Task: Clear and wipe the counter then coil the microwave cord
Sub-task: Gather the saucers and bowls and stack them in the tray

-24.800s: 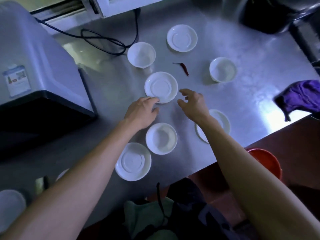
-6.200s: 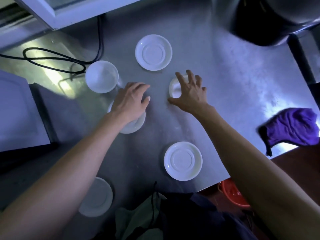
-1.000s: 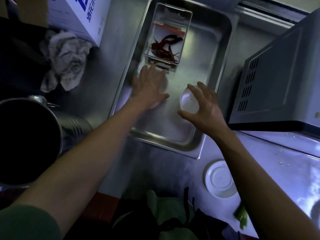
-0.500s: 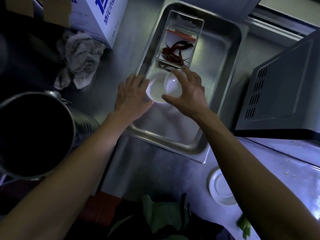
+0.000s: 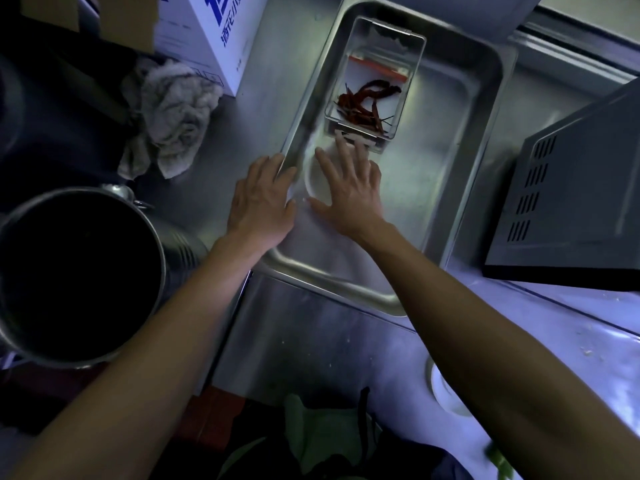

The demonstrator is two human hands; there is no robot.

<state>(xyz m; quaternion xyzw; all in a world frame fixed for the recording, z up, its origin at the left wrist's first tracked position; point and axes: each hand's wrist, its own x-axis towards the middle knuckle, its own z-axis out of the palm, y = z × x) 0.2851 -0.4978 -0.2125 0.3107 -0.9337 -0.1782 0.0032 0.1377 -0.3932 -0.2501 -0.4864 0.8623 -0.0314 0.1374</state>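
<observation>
A large steel tray (image 5: 346, 287) lies on the steel counter (image 5: 311, 348) to the left of the microwave (image 5: 581, 202). White dishes (image 5: 311, 176) sit at the tray's left side, mostly hidden under my right hand (image 5: 349, 185), which lies flat over them with its fingers spread. My left hand (image 5: 261, 202) rests on the tray's left rim, fingers over the edge, holding nothing. One white saucer (image 5: 445, 393) stays on the counter, half hidden by my right forearm. The microwave cord is out of view.
A small steel container of dried red chillies (image 5: 367, 98) stands inside the tray's far end. A big dark pot (image 5: 69, 271) is at the left, a crumpled grey rag (image 5: 169, 116) and a white box (image 5: 214, 32) behind it. A green scrap (image 5: 498, 459) lies bottom right.
My right hand brought the small white bowl left onto the dishes in the tray and now lies flat over them. My left hand slid off the dishes to the tray's rim.
</observation>
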